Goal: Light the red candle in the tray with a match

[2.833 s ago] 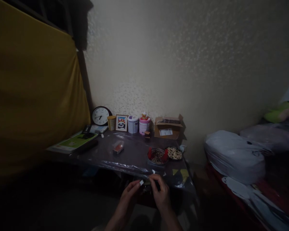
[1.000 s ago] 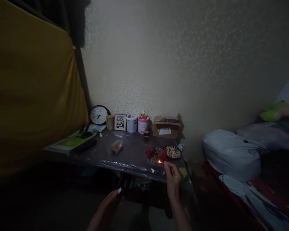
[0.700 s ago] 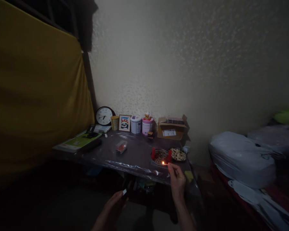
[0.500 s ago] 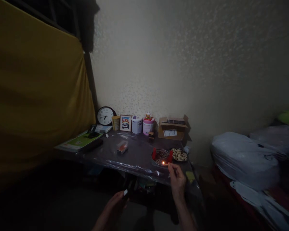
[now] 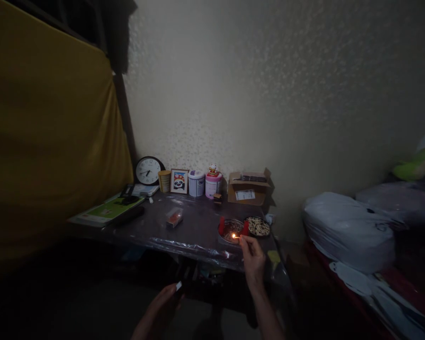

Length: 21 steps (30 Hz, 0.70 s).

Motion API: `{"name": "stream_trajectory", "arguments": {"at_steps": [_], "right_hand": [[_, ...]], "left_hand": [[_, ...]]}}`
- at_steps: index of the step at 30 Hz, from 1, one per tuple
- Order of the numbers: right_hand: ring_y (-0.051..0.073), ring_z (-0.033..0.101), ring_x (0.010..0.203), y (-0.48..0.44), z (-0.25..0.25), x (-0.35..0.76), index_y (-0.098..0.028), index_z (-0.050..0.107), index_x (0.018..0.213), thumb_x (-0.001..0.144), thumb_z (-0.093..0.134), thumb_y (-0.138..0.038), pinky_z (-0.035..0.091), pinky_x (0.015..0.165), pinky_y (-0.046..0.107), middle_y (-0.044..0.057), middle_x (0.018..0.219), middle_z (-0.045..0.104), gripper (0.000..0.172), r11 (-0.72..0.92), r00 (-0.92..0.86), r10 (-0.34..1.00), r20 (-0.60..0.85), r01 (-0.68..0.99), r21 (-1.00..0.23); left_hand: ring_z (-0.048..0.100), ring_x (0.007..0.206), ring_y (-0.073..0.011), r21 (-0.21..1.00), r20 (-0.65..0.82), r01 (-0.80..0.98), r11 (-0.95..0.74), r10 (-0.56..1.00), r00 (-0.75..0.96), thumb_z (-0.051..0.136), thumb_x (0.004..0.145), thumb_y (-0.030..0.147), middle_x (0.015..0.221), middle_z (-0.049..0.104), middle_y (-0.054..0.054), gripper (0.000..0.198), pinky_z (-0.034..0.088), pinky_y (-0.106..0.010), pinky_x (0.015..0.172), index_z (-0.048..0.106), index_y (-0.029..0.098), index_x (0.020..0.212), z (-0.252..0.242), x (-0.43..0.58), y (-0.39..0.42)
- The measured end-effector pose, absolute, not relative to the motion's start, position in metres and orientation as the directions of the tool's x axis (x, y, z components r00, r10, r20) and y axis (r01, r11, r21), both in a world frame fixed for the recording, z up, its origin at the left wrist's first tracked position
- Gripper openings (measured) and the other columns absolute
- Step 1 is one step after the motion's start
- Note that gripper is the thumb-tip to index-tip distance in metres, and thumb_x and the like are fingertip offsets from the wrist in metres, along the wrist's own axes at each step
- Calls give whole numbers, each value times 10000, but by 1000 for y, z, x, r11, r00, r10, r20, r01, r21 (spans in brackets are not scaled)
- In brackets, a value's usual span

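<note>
So the right hand (image 5: 254, 264) is pinching a lit match (image 5: 237, 237), flame (image 5: 233, 235) near the round tin (image 5: 229, 241) on the counter (image 5: 198, 229). Left hand (image 5: 163, 301) is down low, holding some small white-ended thing (image 5: 178, 285), too dark to name.

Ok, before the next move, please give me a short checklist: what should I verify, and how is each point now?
1. Match gripped in the right hand: ok, pinched between fingertips.
2. Match lit: ok, flame at the end away from the fingers.
3. Left hand clear of the flame: ok, lower, holding a small white piece.
4. Flame directly above the bowl: cannot tell from this single view.
5. Plastic cover away from the flame: not ok, it spreads around the bowl.
</note>
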State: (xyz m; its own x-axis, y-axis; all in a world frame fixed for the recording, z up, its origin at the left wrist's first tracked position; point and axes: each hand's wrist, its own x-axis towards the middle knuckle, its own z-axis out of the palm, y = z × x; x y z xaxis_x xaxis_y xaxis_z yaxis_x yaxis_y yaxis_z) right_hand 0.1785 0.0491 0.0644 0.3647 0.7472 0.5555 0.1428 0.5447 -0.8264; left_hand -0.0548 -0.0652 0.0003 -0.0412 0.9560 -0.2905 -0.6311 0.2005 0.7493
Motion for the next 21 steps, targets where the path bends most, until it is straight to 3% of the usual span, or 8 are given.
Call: {"name": "stream_trajectory", "arguments": {"at_steps": [16, 21], "right_hand": [[178, 610, 666, 60, 73, 176, -178, 617, 728, 637, 658, -355, 486, 650, 296, 18, 702, 663, 203, 456, 361, 839, 407, -62, -888], [180, 603, 672, 62, 79, 176, -175, 624, 708, 619, 667, -338, 483, 646, 292, 9, 681, 648, 190, 439, 340, 856, 389, -81, -895]], "left_hand": [[351, 1270, -305, 762, -166, -639, 105, 985, -36, 697, 595, 406, 1150, 644, -41, 292, 272, -441, 1059, 693, 271, 854, 15, -58, -81], [381, 1245, -332, 751, -262, -629, 198, 965, -9, 715, 575, 401, 1045, 693, -60, 213, 252, -475, 1056, 692, 268, 739, 8, -62, -68]]}}
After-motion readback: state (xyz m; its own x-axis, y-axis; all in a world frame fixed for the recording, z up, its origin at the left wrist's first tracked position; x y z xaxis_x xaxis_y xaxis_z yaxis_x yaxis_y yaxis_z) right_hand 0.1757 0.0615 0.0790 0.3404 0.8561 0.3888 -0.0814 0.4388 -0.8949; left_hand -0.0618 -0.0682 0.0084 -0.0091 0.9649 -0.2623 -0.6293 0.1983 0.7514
